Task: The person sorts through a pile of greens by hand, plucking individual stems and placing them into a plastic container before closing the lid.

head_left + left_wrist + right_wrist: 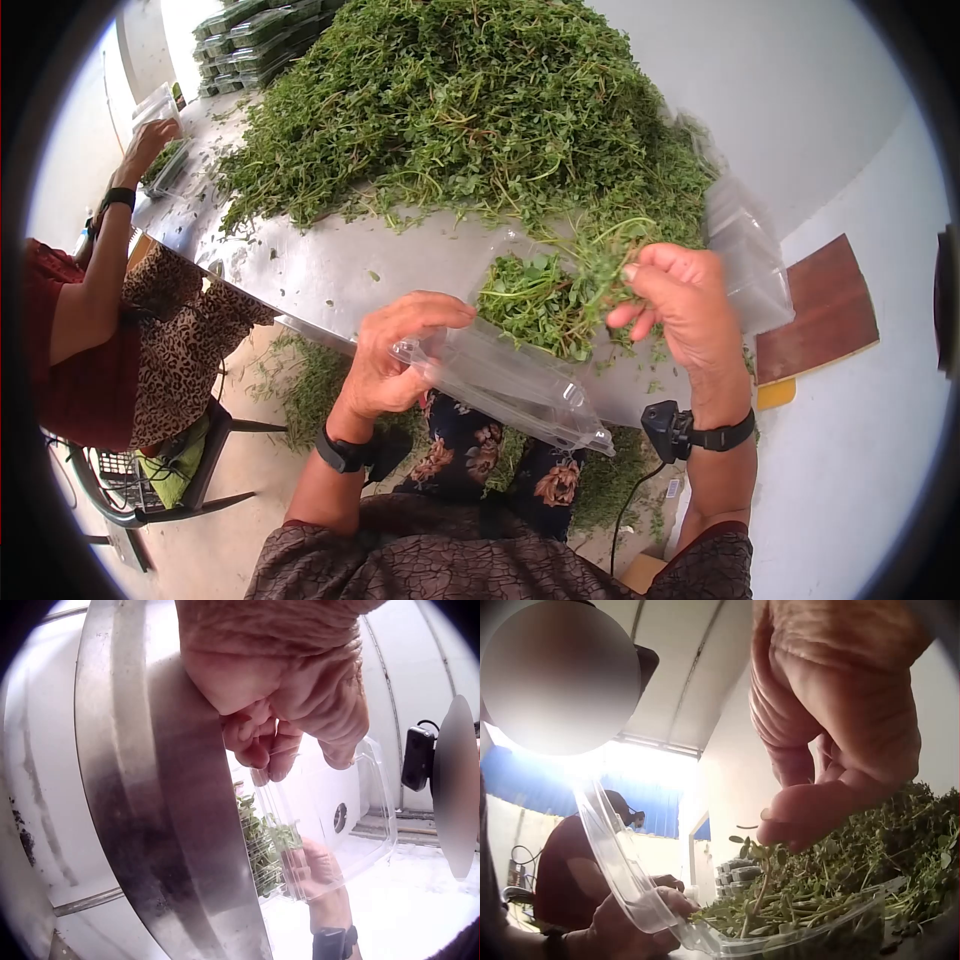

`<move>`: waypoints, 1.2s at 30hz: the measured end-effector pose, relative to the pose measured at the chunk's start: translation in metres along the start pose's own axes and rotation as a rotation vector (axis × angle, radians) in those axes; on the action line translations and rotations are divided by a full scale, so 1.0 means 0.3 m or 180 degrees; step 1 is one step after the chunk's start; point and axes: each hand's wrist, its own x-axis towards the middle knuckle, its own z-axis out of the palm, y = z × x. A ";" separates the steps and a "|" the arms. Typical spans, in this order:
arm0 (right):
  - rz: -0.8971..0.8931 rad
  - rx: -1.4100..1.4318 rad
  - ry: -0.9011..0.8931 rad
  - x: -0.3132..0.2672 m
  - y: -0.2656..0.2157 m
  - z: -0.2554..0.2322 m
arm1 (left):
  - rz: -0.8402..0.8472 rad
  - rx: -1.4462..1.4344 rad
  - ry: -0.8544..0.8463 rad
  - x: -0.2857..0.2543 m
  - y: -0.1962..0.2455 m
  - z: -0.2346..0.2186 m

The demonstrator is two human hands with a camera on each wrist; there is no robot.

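Observation:
A clear plastic clamshell box stands open at the near table edge. Leafy green sprigs (535,300) fill its base, and its lid (510,385) tilts toward the person's lap. At the left end of the lid, the left hand (395,350) grips the plastic between thumb and fingers; in the left wrist view its fingertips (281,761) lie at the lid's edge. Over the filled base, the right hand (685,300) pinches a few green stems between thumb and forefinger. The right wrist view has a sprig (759,889) upright just under these fingertips.
A large heap of greens (450,110) covers the back of the metal table (310,265). Stacked filled boxes (262,45) stand behind at left, nested clear boxes (745,255) at right. Another person's hand (150,145) works at a box on the left. Loose greens (320,390) lie below.

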 end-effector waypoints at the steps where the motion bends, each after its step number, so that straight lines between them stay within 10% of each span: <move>1: -0.0003 0.0008 -0.0011 0.001 -0.001 0.020 | -0.0004 0.0013 0.0003 0.000 0.001 0.000; 4: 0.0177 -0.0235 -0.0674 -0.012 -0.028 0.061 | -0.0067 -0.0004 -0.0019 0.000 0.001 0.000; 19: -0.1288 -0.1539 -0.0346 0.003 0.068 0.053 | -0.0082 0.0025 -0.0156 -0.005 0.006 -0.012; 36: -0.0726 -0.1461 -0.1206 0.024 0.014 0.128 | 0.0036 0.0060 -0.0290 -0.004 -0.003 -0.018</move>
